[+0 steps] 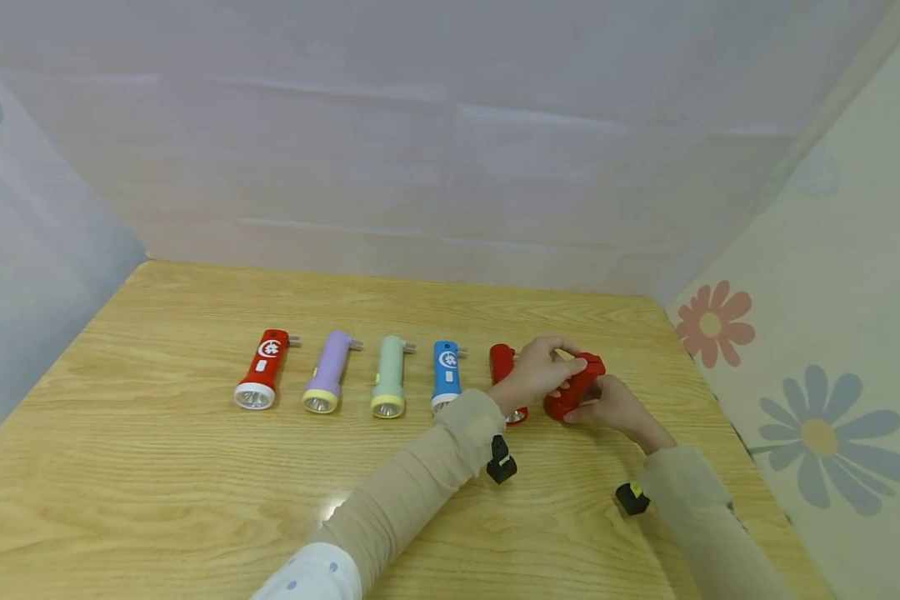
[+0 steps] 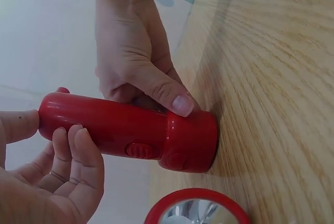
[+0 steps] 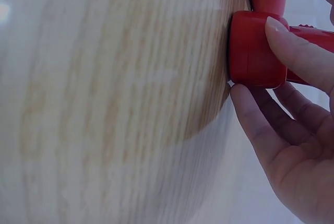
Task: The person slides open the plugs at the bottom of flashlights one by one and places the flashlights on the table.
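A solid red flashlight (image 1: 572,395) stands on its wide head at the right of the row, its tail tipped slightly to the right in the head view. My left hand (image 1: 540,367) holds the tail, thumb against the end and fingertips along the body (image 2: 120,127). Lower down, my right hand (image 1: 617,407) grips the head (image 3: 255,51) between thumb and fingers, close over the tabletop. Just left of it lies another red flashlight (image 1: 502,363), partly hidden behind my left hand; its lens (image 2: 190,213) shows in the left wrist view.
Further left lie a blue flashlight (image 1: 447,372), a green one (image 1: 390,371), a purple one (image 1: 332,367) and a red-and-white one (image 1: 265,362), lenses toward me, plug prongs out to the right. The wooden table (image 1: 195,500) meets a pale wall covering (image 1: 330,167) behind.
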{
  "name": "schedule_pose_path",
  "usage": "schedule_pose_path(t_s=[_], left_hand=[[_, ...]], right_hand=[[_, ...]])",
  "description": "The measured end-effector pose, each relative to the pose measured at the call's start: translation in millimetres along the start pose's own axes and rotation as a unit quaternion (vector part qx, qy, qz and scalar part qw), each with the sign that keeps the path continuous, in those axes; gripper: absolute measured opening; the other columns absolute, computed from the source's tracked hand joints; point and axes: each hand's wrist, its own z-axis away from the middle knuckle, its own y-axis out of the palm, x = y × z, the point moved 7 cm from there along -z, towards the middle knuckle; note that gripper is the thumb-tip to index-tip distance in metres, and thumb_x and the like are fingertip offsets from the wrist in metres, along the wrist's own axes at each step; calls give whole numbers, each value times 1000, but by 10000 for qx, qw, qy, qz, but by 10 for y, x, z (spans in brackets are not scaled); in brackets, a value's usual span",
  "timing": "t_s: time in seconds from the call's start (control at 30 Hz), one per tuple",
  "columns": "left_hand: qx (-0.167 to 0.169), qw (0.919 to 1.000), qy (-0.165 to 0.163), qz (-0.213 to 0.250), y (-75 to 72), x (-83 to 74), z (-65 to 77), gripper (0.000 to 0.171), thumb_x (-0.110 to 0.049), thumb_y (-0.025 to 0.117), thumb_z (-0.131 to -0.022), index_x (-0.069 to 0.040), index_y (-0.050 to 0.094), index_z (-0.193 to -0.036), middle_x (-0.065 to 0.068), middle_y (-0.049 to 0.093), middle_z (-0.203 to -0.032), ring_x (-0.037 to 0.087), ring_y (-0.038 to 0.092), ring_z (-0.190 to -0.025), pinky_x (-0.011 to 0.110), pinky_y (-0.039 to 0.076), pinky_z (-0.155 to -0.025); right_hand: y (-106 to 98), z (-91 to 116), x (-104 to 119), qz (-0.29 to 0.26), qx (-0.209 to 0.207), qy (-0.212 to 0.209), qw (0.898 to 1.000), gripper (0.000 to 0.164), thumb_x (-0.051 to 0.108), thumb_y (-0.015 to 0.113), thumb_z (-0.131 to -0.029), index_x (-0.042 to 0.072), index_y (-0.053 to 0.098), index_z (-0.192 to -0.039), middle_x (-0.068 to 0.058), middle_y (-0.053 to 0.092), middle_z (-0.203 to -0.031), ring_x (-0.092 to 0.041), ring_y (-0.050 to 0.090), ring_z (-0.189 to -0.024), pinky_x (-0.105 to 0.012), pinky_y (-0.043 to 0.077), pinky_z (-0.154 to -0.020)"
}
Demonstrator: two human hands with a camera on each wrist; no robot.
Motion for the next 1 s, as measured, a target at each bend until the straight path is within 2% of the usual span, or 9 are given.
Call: schedule_pose_path(t_s=[0.2,0.4,0.53,0.77,0.9,1.0], left_hand=[[61,9997,169,-177,14,8,18,14,-19,64,-87,-13,64,-99,6,57,-63,16,53,-50,41,52,-60],[62,9998,170,-58,22,-5,53,14,-18,63,-87,-12,65,-99,6,59,-67,17,54,-53,33,51,-54],[-26,9999,120,-10,25,0,46,10,-18,64,-86,-13,65,-94,5,60,-68,14,52,-53,29,49,-51],[-328,9992,-55,-243,22,14,-8,5,-22,65,-85,-17,65,-86,-2,59,-71,16,57,-59,30,50,-55],[-486,9979,-12,-437,9,-16,-20,7,-22,67,-84,-17,65,-79,-6,58,-73,15,56,-57,26,47,-52],[-520,9961,155,-699,9,-57,-22,10,-22,67,-84,-17,64,-76,-5,58,-68,13,53,-54,24,45,-51]], right_hand=[[-5,0,15,141,-22,-52,9999,57,8,77,-71,-6,49,-119,-22,58,-109,-34,59,-93,-43,49,-78],[-5,-9,15,201,-14,-139,9997,62,9,79,-70,-5,47,-121,-23,56,-112,-34,59,-94,-42,50,-78],[-1,-11,20,187,22,-166,9997,62,9,79,-69,-6,47,-121,-23,57,-111,-33,59,-92,-40,50,-76],[-4,-23,9,178,40,-218,9996,63,8,79,-69,-6,47,-120,-23,58,-109,-33,60,-91,-41,50,-76],[-14,-28,-6,300,-35,-176,9994,63,10,80,-68,-5,48,-120,-21,59,-108,-32,60,-91,-42,49,-78],[-17,-28,-1,334,-37,-204,9992,66,12,81,-67,-5,47,-122,-21,59,-109,-31,60,-90,-41,49,-77]])
